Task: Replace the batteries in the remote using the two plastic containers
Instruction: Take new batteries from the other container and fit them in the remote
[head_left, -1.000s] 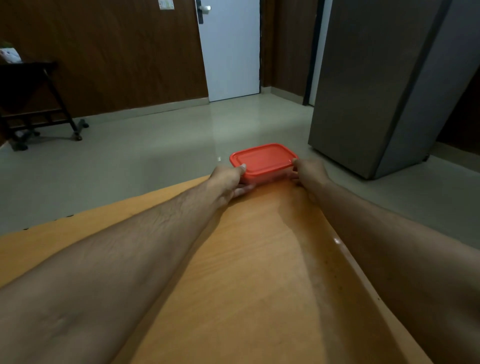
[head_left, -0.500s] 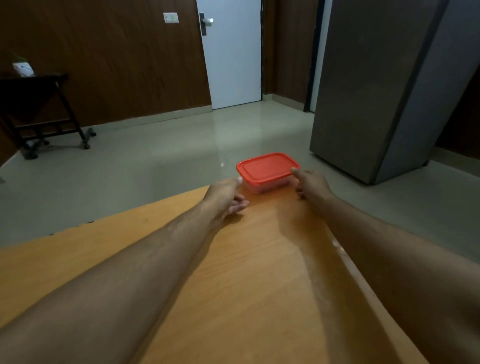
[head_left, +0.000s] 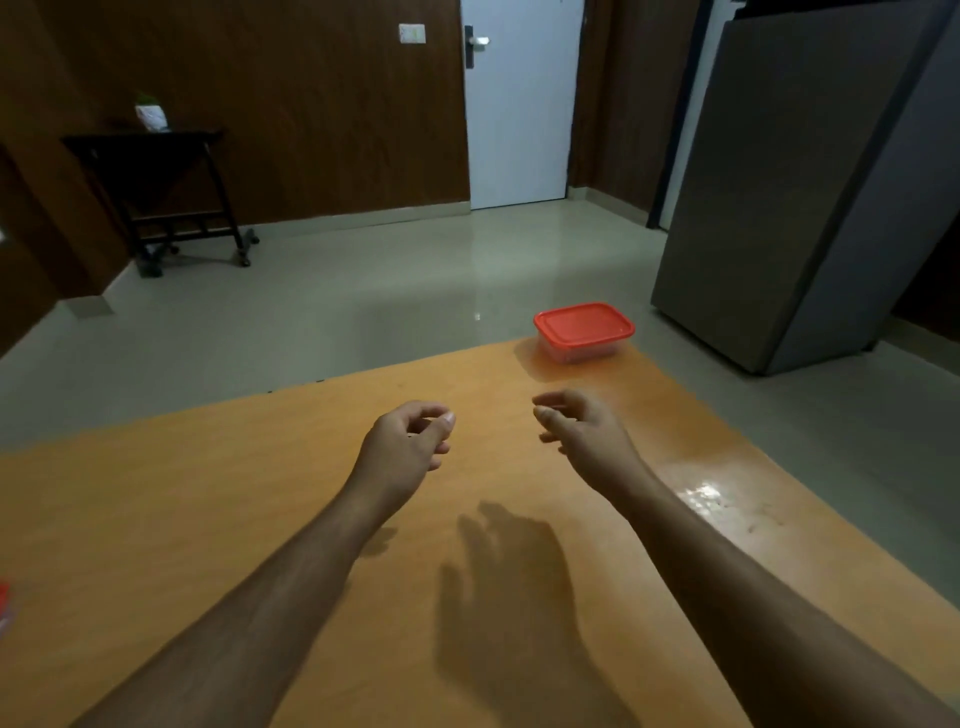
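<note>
**Clerk:** Item one, left hand (head_left: 402, 447). Condition?

**Checker:** Raised over the middle of the tabletop (head_left: 208, 519), loosely curled, thumb tip near the index finger with a small gap between. Holds nothing, touches nothing.

**Clerk:** Item two, right hand (head_left: 582, 428).

**Checker:** Also raised over the tabletop, just right of the left hand, the two apart. Fingers (head_left: 550, 401) half curled and pointing left, palm turned inward. Empty; no contact with any object. Its shadow falls on the wood nearer the camera.

**Clerk:** Item three, plastic container.

**Checker:** One clear plastic container (head_left: 584, 332) with a red lid, lid on, standing at the far right corner of the tabletop, beyond both hands and well apart from them. Contents cannot be made out through the wall.

**Clerk:** Second container?

**Checker:** A sliver of red and clear plastic (head_left: 4, 605) at the left edge of the frame, on the tabletop's left side. Too little shows to identify it.

**Clerk:** Markings, labels, writing?

**Checker:** None legible on the container or lid. A small pale plate (head_left: 412, 33) on the brown wall panel beside the white door (head_left: 519, 104); any print on it is too small to read.

**Clerk:** Other fixtures?

**Checker:** Grey cabinet (head_left: 810, 171) on the floor at right; dark wheeled stand (head_left: 150, 182) at far left carrying a small potted plant (head_left: 150, 111).
</note>
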